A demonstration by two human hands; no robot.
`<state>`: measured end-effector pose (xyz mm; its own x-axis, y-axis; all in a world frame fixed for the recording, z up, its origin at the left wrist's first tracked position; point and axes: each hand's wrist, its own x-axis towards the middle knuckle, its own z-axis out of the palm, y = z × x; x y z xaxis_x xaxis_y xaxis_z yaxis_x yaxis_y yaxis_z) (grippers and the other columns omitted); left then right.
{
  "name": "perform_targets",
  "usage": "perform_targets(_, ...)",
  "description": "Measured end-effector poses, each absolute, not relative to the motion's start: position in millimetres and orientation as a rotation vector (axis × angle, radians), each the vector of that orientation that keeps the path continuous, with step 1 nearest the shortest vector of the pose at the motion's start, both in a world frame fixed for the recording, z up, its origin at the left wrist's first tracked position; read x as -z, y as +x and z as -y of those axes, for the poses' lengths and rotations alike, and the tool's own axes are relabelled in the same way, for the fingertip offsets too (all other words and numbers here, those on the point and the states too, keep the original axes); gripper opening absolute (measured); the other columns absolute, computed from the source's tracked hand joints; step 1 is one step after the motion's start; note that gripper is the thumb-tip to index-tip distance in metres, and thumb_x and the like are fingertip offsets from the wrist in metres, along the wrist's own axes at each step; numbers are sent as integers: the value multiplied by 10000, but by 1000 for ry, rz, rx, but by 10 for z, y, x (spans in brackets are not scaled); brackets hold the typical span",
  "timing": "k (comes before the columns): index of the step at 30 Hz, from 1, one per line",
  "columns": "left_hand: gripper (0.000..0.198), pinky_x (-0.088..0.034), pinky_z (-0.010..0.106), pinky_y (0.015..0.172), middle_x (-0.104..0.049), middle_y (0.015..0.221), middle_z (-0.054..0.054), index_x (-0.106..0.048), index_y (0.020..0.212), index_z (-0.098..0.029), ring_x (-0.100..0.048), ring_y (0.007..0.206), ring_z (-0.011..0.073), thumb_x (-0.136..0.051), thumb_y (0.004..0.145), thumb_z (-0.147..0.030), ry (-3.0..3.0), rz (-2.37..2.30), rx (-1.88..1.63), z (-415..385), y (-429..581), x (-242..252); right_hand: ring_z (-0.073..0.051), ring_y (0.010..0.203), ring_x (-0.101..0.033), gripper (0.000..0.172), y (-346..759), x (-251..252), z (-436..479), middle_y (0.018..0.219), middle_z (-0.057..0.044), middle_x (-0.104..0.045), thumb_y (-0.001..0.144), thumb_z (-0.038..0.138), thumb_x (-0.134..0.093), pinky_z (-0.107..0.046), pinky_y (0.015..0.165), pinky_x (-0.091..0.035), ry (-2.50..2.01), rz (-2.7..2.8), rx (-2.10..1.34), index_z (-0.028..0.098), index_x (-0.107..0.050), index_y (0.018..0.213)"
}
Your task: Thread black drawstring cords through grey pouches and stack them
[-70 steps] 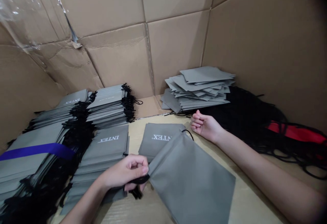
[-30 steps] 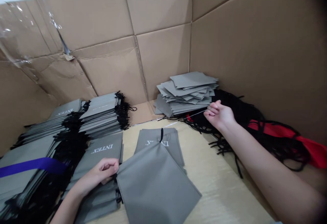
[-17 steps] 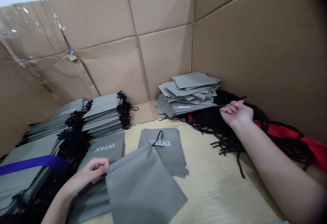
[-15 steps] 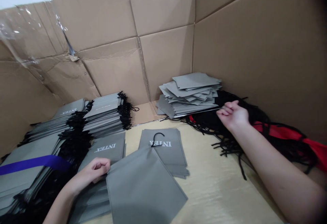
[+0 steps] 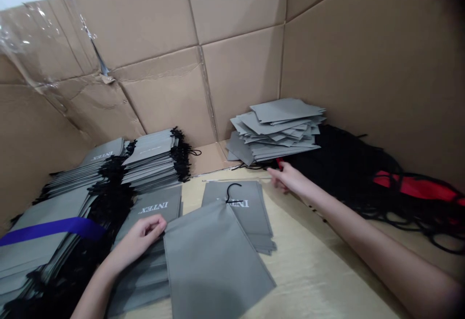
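A plain grey fabric pouch (image 5: 218, 261) lies at a slant on the table, partly over a short stack of grey INTEX pouches (image 5: 250, 212). My left hand (image 5: 140, 234) is closed, pinching the pouch's upper left corner. A black cord loop (image 5: 232, 193) sticks out at the pouch's top edge. My right hand (image 5: 286, 178) is closed on a thin metal rod (image 5: 236, 180), which lies level and points left just behind the cord loop.
Stacks of corded grey pouches (image 5: 152, 156) fill the left side, one crossed by a purple strap (image 5: 51, 227). A loose pile of grey pouches (image 5: 279, 127) sits at the back. Black cords (image 5: 348, 164) with a red band (image 5: 417, 188) lie right. Cardboard walls (image 5: 363, 67) enclose the table.
My right hand came back left from the black cord pile to the table near the pouch, carrying the thin rod. The cord loop at the pouch top shifted. My left hand kept its pinch.
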<state>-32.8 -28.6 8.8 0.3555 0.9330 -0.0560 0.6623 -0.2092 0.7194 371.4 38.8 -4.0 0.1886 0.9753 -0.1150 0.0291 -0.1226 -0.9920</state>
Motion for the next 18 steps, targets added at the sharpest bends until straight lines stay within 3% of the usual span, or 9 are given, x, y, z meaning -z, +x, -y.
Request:
perform_targets(2, 354, -248, 216, 544, -319, 632, -40, -394, 653, -176, -292, 603, 114, -362, 863, -459, 1978, -1355, -494, 287, -299, -66, -146, 497, -492, 369, 3697, 7, -334, 621, 7, -564, 764, 345, -596, -248, 503, -368, -1530, 1102, -854, 184, -440, 1057)
perform_targets(4, 357, -246, 217, 545, -312, 634, -41, -390, 653, -177, -292, 602, 113, -355, 867, -461, 1985, -1339, -479, 288, -278, -47, -176, 564, -517, 310, 3597, -26, -240, 640, -4, -570, 784, 411, -552, -265, 547, -357, -1645, 1401, -431, 196, -480, 996)
perform_targets(5, 358, -244, 218, 544, -310, 634, -41, -390, 654, -177, -291, 601, 112, -354, 868, -462, 1984, -1338, -477, 287, -273, -40, -185, 602, -531, 260, 3522, -36, -186, 665, -15, -586, 820, 445, -486, -270, 565, -360, -1607, 1599, -383, 204, -517, 913)
perform_targets(8, 364, -232, 220, 538, -297, 626, -44, -390, 654, -177, -281, 594, 110, -359, 865, -472, 1972, -1347, -485, 278, -268, -26, -181, 679, -549, 328, 3288, -35, -38, 742, -25, -615, 859, 476, -414, -268, 607, -373, -1395, 2087, -469, 206, -574, 764)
perform_targets(12, 371, -219, 221, 530, -275, 616, -48, -378, 645, -178, -260, 588, 108, -361, 862, -479, 1961, -1350, -470, 265, -262, -12, -185, 797, -530, 200, 3165, 12, 36, 817, -25, -603, 828, 401, -533, -265, 674, -373, -1166, 2435, -393, 217, -591, 775)
perform_targets(18, 368, -218, 217, 522, -275, 616, -50, -368, 649, -182, -257, 583, 107, -348, 866, -478, 1968, -1338, -385, 258, -282, 37, -141, 691, -514, 171, 3337, 92, -114, 706, -4, -571, 847, 199, -506, -232, 631, -357, -1079, 2451, -320, 196, -548, 682)
